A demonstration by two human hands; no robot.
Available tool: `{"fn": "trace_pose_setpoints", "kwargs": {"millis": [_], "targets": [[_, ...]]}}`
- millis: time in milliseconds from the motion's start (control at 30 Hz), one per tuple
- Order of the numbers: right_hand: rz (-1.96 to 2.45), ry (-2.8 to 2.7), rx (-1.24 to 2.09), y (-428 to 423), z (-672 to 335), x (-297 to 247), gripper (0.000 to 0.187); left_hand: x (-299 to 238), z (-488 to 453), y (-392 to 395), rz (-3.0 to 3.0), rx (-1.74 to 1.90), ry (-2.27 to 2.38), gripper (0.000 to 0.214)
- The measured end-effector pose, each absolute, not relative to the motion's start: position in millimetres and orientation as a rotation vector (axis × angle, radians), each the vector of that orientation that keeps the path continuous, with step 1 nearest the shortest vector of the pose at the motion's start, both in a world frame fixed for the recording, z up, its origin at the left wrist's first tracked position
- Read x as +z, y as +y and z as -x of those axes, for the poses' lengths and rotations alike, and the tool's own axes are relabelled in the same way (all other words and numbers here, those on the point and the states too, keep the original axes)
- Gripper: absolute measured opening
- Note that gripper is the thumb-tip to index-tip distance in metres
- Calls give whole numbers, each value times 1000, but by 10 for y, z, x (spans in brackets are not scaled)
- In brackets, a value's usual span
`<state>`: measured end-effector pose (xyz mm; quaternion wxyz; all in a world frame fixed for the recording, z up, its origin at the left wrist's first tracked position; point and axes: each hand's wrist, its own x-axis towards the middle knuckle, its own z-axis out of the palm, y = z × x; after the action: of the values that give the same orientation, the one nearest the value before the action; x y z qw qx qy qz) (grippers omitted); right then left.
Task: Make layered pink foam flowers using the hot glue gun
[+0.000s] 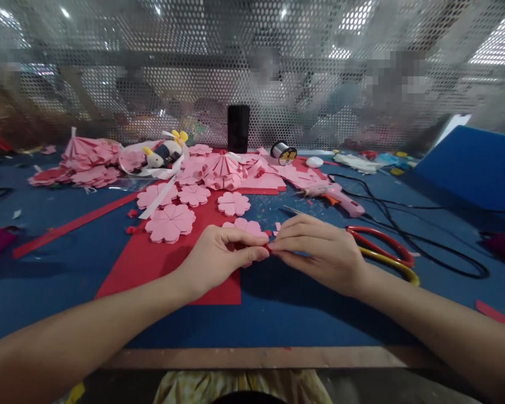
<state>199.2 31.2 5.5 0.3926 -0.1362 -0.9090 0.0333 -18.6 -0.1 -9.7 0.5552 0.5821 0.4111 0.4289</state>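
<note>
My left hand (223, 255) and my right hand (317, 247) meet fingertip to fingertip above the blue table (278, 314). Together they pinch a tiny red piece (269, 247) between thumbs and forefingers; most of it is hidden. Under my left hand lies a red paper sheet (151, 264). Just behind the fingers sits a pink paper flower (246, 226). More pink flowers (170, 221) lie on the red sheet further back.
Red-and-yellow scissors (382, 247) lie right of my right hand. A pink glue gun (336, 196) with a black cord (425, 241) rests behind them. A pile of pink paper pieces (88, 163), a wire spool (283, 152) and a black cylinder (238, 128) stand before the perforated screen.
</note>
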Motion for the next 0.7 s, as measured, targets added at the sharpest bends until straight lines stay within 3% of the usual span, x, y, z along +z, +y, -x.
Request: {"fn": "trace_pose_setpoints", "kwargs": {"millis": [267, 700], "targets": [[315, -2301, 136, 301, -1986, 41, 14, -124, 184, 13, -1400, 1054, 935, 14], [438, -2255, 352, 306, -1989, 19, 15, -89, 215, 36, -1443, 968, 894, 21]]}}
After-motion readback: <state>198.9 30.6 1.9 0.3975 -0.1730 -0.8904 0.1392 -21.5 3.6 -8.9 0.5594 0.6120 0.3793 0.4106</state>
